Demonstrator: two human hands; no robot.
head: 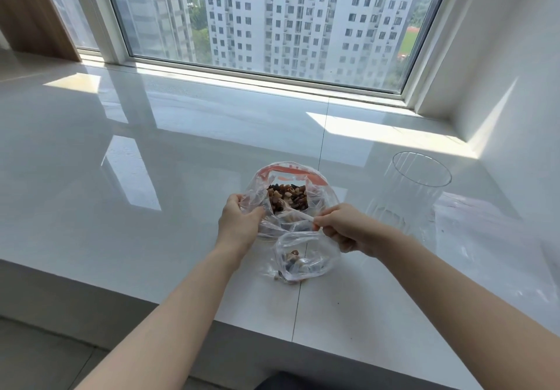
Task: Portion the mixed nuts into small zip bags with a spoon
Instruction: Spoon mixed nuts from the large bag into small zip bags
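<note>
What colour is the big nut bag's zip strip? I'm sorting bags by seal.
Red-orange, along the big bag's zip strip, clearest in the head view.

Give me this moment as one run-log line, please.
left hand grips big nut bag | right hand holds spoon in nuts | small zip bag partly filled

High-rise flat: window (272, 23) facing apartment towers, white sill (151, 147).

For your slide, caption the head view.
Left hand holds the large clear nut bag open; right hand dips a white spoon in.
</note>
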